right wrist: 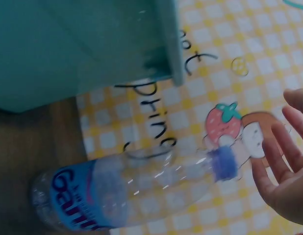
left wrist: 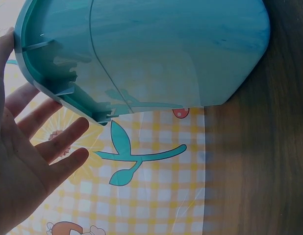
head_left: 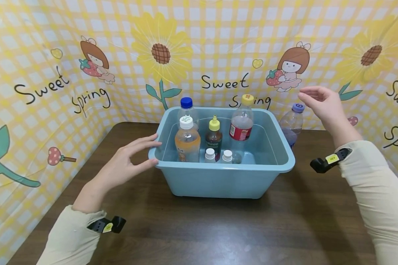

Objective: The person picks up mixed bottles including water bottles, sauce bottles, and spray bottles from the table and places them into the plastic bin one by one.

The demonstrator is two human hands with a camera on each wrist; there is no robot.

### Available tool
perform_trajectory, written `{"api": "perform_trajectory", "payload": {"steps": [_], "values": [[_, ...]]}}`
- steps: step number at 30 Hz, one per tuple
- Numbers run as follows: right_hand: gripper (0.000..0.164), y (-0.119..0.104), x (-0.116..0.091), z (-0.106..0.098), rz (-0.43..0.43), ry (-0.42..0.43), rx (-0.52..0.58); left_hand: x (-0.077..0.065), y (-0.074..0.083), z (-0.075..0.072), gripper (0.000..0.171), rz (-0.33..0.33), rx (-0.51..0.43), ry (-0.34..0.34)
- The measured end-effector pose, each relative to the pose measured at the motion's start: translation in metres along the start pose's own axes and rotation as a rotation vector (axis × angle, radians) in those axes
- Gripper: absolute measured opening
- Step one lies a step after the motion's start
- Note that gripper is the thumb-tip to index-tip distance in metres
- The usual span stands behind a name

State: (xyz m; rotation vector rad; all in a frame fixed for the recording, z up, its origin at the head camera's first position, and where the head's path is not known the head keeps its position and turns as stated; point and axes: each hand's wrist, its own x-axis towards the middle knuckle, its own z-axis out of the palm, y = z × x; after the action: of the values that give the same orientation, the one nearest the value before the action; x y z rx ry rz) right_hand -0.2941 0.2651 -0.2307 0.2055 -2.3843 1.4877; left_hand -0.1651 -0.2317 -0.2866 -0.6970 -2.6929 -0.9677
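Note:
A light-blue plastic tub [head_left: 219, 180] stands mid-table with several bottles inside. My left hand [head_left: 122, 162] rests its fingertips on the tub's left rim, fingers extended; the left wrist view shows the spread fingers [left wrist: 68, 137] at that rim. Above and right of the tub, my right hand [head_left: 325, 103] is raised with loosely bent fingers and holds nothing. Just left of it and lower stands a clear bottle [head_left: 291, 123] with a purple-blue cap, outside the tub. In the right wrist view this bottle [right wrist: 141, 186] has a blue label, and the fingers are apart from its cap.
Inside the tub are an orange-drink bottle [head_left: 187, 143] with white cap, a blue-capped bottle [head_left: 186, 103], a brown yellow-topped squeeze bottle [head_left: 213, 136], a red-labelled bottle [head_left: 241, 123] and two small white-capped bottles [head_left: 227, 156]. A checked cloth [head_left: 199, 44] hangs behind the brown table [head_left: 219, 235].

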Motion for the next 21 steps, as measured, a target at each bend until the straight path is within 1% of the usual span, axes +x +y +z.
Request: {"api": "perform_trajectory", "payload": {"steps": [3, 5, 7, 10, 13, 15, 17, 20, 21], "values": [[0.036, 0.009, -0.002, 0.001, 0.078, 0.029, -0.058, 0.0, 0.0, 0.0, 0.043, 0.001, 0.0, 0.002], [0.046, 0.014, -0.003, 0.001, 0.115, 0.039, -0.088, 0.0, -0.001, 0.0, 0.043, 0.001, -0.001, 0.001], [0.052, 0.019, -0.003, 0.002, 0.145, 0.043, -0.1, 0.0, -0.001, 0.0, 0.043, 0.0, 0.0, 0.002], [0.054, 0.025, -0.004, 0.005, 0.159, 0.046, -0.106, 0.0, -0.002, 0.001, 0.043, 0.0, 0.003, 0.005], [0.047, 0.032, -0.005, 0.007, 0.156, 0.045, -0.093, 0.001, -0.002, 0.001, 0.043, -0.002, 0.005, 0.009], [0.047, 0.035, -0.005, 0.009, 0.159, 0.041, -0.08, 0.001, -0.002, 0.001, 0.043, -0.002, 0.005, 0.005], [0.051, 0.038, -0.005, 0.011, 0.174, 0.038, -0.082, 0.0, -0.002, 0.001, 0.043, -0.002, 0.005, 0.001], [0.064, 0.042, -0.004, 0.015, 0.201, 0.033, -0.091, 0.0, -0.003, 0.001, 0.043, -0.003, 0.008, -0.002], [0.066, 0.043, -0.004, 0.016, 0.209, 0.033, -0.093, 0.0, -0.003, 0.001, 0.043, -0.004, 0.009, -0.001]]}}
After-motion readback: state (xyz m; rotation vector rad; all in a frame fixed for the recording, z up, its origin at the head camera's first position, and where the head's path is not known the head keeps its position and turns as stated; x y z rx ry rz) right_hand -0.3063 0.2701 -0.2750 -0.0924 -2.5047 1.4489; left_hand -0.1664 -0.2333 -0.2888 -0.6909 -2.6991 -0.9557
